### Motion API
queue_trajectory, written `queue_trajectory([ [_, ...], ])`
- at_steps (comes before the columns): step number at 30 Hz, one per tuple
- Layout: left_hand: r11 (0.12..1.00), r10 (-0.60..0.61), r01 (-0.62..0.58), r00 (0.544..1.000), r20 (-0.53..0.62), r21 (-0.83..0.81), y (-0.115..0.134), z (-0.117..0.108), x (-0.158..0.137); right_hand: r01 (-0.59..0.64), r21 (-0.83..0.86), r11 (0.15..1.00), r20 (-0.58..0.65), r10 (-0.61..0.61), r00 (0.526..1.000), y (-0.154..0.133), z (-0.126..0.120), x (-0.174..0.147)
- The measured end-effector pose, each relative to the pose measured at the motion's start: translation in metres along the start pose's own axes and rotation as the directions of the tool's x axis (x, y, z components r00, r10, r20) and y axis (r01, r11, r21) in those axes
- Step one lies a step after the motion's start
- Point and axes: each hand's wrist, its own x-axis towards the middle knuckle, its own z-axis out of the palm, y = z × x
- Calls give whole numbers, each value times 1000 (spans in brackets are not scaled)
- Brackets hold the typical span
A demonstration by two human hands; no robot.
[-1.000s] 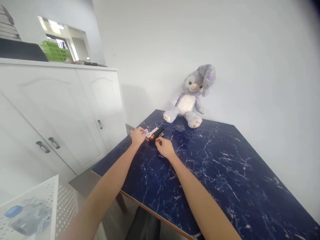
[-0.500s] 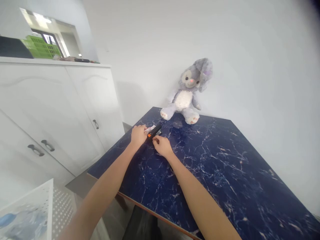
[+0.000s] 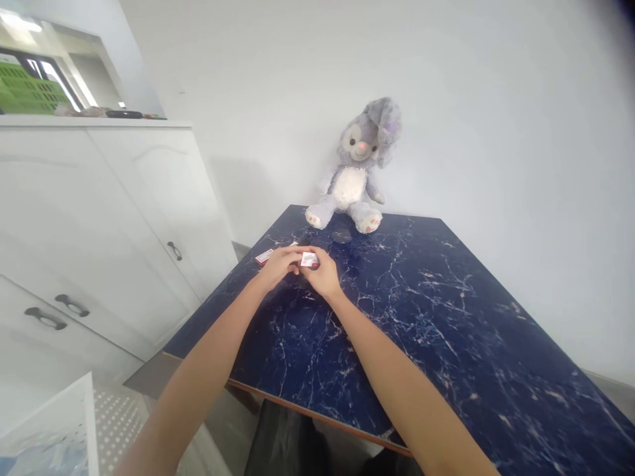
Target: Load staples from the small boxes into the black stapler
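From where I stand, the packet [image 3: 309, 260], small and white with red along it, is held between both hands near the far left part of the desk [image 3: 407, 311]. The right hand [image 3: 325, 274] pinches it, thumb on the near side and forefinger curled round the far side. The left hand [image 3: 278, 266] is bent inward, its fingertips at the packet's left edge; whether they grip or only touch, I can't tell.

I'd judge the packet light and fairly stiff, like card or thin board. Its face looks smooth, so it might slide on the fingers, and a hard squeeze might crease it. The short edges seem the best place to hold, with the broad face left free.

A flat box [image 3: 264, 256], white with a red rim, lies on the desk just left of the left hand. Beyond the fingers a dark thing [image 3: 304, 242] barely shows.

As for writing, there are reddish marks on the packet and print on the box, all too small to read; I can make out no brand.
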Motion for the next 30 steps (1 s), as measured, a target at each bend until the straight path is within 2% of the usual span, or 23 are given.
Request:
queue_trajectory([
  [3, 995, -20, 17, 1000, 23, 96, 1, -5, 0, -60, 9, 998, 47, 60, 997, 2, 1, 1],
  [7, 972, 30, -2, 993, -115, 235, -4, -10, 4, -103, 34, 994, 46, 101, 994, 5, 3, 4],
  [11, 987, 73, -22, 942, -327, 157, -12, -21, 11, -154, 92, 984, 35, 152, 988, 5, 4, 5],
  [13, 997, 50, -24, 923, -381, 73, -14, -27, 13, -167, 92, 982, 54, 162, 985, 4, 3, 5],
  [18, 999, -25, 9, 942, -336, -49, -15, -33, 13, -169, 118, 979, 41, 165, 985, 3, 2, 5],
  [23, 999, 38, -27, 946, -321, 39, -17, -26, 16, -156, 101, 983, -7, 157, 988, 5, 4, 5],
  [25, 994, 101, -73, 892, -440, 82, -18, -32, 20, -147, 91, 985, 25, 145, 989, 6, 6, 5],
  [27, 983, 143, -41, 777, -613, 178, -19, -46, 21, -127, 46, 991, 54, 124, 991, 7, 8, 4],
  [28, 962, 161, 37, 722, -673, 270, -19, -54, 21, -113, 13, 994, 63, 112, 992, 8, 8, 4],
  [29, 915, 184, 140, 691, -699, 379, -19, -63, 20, -99, -19, 995, 68, 100, 993, 9, 9, 4],
  [30, 853, 199, 233, 683, -703, 468, -19, -71, 18, -87, -47, 995, 69, 90, 994, 11, 10, 4],
])
